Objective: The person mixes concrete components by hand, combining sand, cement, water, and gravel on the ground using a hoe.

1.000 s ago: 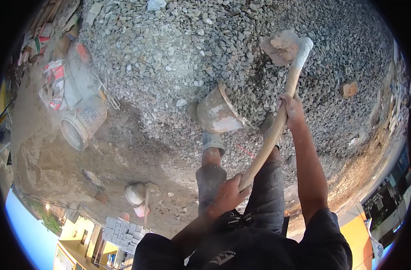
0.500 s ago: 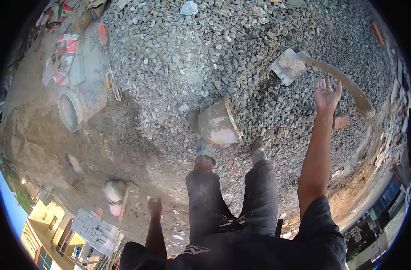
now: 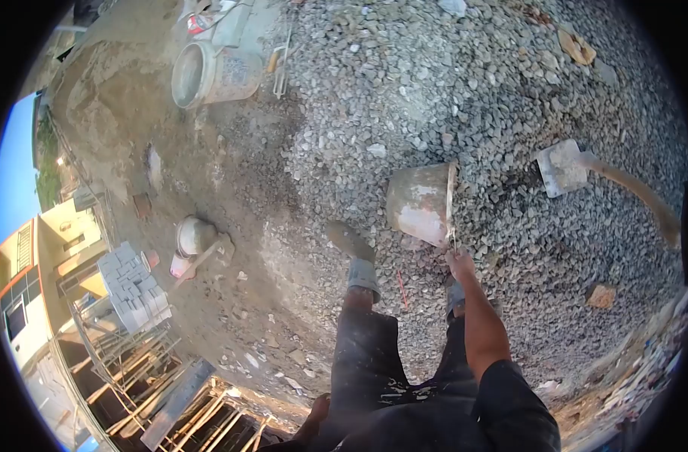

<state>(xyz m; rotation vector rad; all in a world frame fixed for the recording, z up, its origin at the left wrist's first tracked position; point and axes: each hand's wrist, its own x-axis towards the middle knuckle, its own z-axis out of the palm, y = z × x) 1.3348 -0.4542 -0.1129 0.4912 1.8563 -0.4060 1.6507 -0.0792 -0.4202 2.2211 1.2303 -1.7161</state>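
A worn bucket [image 3: 421, 202] lies tipped on its side on the gravel [image 3: 344, 113], its rim facing right. My right hand [image 3: 460, 265] is closed at the lower end of that rim, gripping the bucket's handle. Low in the view, beside my left thigh, my left hand [image 3: 319, 409] is partly visible and dark, and its fingers cannot be made out. To the right, a hoe with a pale metal blade [image 3: 563, 168] and a curved wooden handle [image 3: 637, 188] rests on the stones.
A large tub [image 3: 234, 75] lies on its side at the upper left. Left of my legs are a smaller bucket [image 3: 195, 236] and a wooden-handled tool [image 3: 208, 260]. Stacked grey blocks [image 3: 135, 288] and bamboo poles [image 3: 201, 422] stand lower left; a brick piece [image 3: 601, 296] lies right.
My right hand has moved down and left from near the hoe handle, going from open to closed on the bucket's handle. My left hand has drawn back toward my body. The view has shifted left.
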